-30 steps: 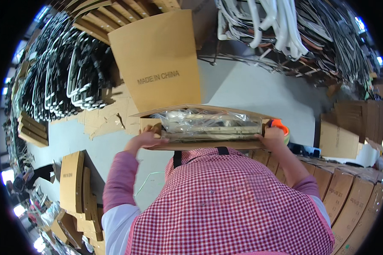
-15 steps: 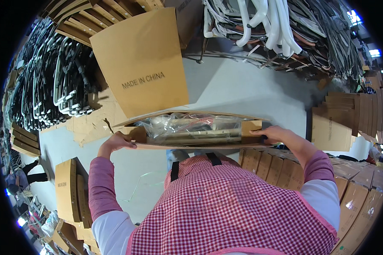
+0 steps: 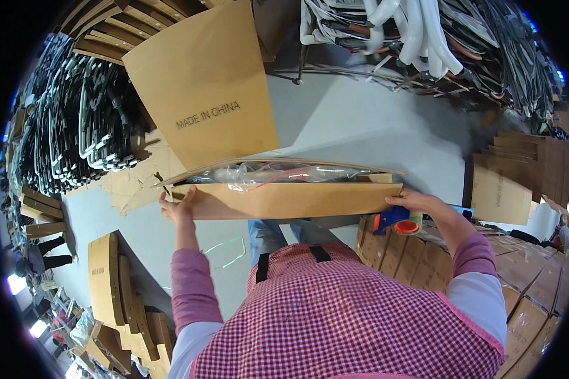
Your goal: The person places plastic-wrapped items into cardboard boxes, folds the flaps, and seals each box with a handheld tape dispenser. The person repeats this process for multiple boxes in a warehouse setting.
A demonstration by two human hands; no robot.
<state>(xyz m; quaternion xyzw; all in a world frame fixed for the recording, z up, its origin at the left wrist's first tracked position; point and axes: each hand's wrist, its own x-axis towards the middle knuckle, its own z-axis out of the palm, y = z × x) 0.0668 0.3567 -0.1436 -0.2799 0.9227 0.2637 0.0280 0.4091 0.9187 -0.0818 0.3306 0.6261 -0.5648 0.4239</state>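
Observation:
I hold a long flat brown cardboard box (image 3: 284, 200) level in front of my chest. My left hand (image 3: 177, 207) grips its left end and my right hand (image 3: 409, 201) grips its right end. The top flaps stand partly open, and clear plastic wrap (image 3: 265, 172) over long items shows inside. A large cardboard flap (image 3: 202, 88) rises from the far side of the box. My checked red apron fills the lower part of the view.
An orange and blue tape dispenser (image 3: 395, 221) lies on stacked cartons (image 3: 518, 265) at right. Flattened cardboard sheets (image 3: 107, 284) stand at lower left. Dark hangers (image 3: 63, 126) are piled at left, white and dark hangers (image 3: 423, 38) at top right. Grey floor (image 3: 360, 126) lies ahead.
The box has lifted farther from my body and its near flap has come down. Both arms have stretched outward along the box ends. The tape dispenser now shows below my right hand.

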